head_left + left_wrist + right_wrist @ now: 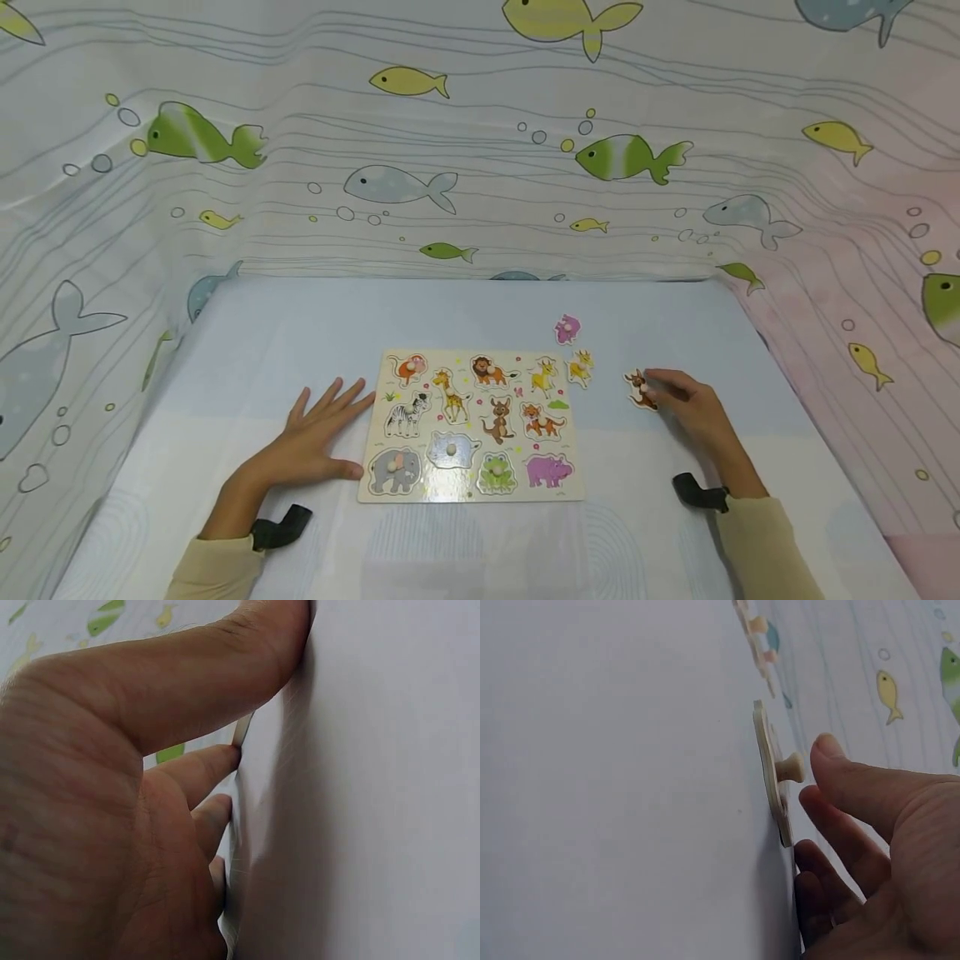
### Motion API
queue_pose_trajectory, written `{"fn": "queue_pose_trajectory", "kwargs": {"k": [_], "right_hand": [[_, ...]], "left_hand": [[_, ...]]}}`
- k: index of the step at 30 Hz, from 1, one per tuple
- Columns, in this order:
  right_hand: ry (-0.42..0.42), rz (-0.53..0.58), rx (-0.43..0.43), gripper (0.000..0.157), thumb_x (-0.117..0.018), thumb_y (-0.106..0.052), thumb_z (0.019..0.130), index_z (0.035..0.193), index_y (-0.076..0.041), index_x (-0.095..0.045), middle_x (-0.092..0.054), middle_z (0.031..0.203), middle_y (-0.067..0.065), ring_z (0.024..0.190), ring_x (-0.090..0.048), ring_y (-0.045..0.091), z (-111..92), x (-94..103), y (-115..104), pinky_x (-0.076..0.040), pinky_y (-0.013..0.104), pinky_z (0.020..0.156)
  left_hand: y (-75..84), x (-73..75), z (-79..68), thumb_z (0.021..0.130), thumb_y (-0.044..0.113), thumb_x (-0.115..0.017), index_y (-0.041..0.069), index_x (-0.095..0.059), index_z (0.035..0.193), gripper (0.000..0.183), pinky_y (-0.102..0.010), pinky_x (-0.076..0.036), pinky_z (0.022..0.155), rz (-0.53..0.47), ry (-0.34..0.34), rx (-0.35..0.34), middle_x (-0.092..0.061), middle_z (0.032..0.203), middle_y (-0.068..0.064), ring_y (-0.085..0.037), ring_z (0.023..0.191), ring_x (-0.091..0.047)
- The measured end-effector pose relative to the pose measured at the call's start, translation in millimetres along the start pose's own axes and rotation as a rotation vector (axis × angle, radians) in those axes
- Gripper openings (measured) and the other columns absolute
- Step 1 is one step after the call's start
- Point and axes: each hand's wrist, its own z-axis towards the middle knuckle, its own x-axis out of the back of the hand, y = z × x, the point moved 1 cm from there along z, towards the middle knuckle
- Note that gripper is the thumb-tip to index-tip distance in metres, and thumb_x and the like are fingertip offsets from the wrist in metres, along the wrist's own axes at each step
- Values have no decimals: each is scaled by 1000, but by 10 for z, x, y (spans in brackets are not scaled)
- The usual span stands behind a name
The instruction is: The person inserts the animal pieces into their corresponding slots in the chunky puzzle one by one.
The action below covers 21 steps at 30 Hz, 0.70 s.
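Observation:
A wooden knob puzzle board (411,492) with animal pictures lies flat on the table. My left hand (315,442), fingers spread, rests on the table at the board's left edge; thumb and fingertips reach that edge. To the right of the board lies a kangaroo puzzle piece (639,390) with a wooden knob (790,768). Around that knob hover the thumb and fingers of my right hand (693,412); the right wrist view shows a small gap between thumb and knob. The piece lies on the table.
A yellow goat-like piece (580,368) lies by the board's right edge, and a purple hippo piece (567,329) lies behind it. Knobbed pieces such as the elephant (396,473) and frog (497,475) sit in the board. A fish-patterned cloth (480,142) hangs behind the table.

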Motion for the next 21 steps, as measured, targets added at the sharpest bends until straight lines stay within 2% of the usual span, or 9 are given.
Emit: {"fn": "queue_pose_trajectory", "kwargs": {"k": [5,6,11,13,16,18,21], "right_hand": [[3,-34,104,39,-64,-38,86,122,-25,-61,-57,130,-1,121,-48,8,22,-32,-22,-34,10,93],[8,-41,130,37,-64,-36,86,121,-23,-62,-58,128,-1,121,-47,6,29,-38,-28,-33,9,93],[31,-78,276,34,-66,-23,86,118,-14,-65,-61,123,6,117,-51,18,71,-79,-7,-30,8,93],[33,-83,309,33,-66,-20,85,117,-12,-65,-60,121,9,116,-51,27,83,-98,5,-32,16,96],[31,-77,316,32,-66,-19,85,117,-10,-66,-60,121,10,116,-50,31,85,-115,10,-36,33,99],[40,-80,298,32,-66,-20,85,116,-11,-66,-60,120,9,117,-48,32,77,-121,12,-35,45,98],[63,-80,265,31,-66,-23,85,115,-13,-67,-60,120,8,118,-47,33,60,-122,5,-34,54,97]], "left_hand": [[-1,2,7,58,72,-67,26,-29,146,107,-63,9,109,1,12,-9,-19,156,-8,-39,144,-6],[-2,5,9,58,72,-67,27,-29,146,107,-63,9,109,1,9,-6,-19,156,-8,-39,144,-6],[-4,7,10,58,73,-66,27,-28,147,107,-61,12,110,-2,-6,1,-18,157,-7,-38,144,-5],[-2,6,6,57,73,-66,27,-28,147,107,-61,12,110,-1,-6,0,-18,157,-7,-38,144,-5],[-2,1,3,57,73,-67,26,-29,146,107,-61,11,110,-2,5,-6,-19,156,-7,-39,144,-6],[6,6,3,57,72,-68,25,-30,146,107,-62,10,110,-5,10,-8,-19,156,-8,-39,144,-7],[13,8,5,57,71,-68,25,-30,146,107,-62,9,110,-7,14,-9,-20,156,-8,-39,144,-7]]}}
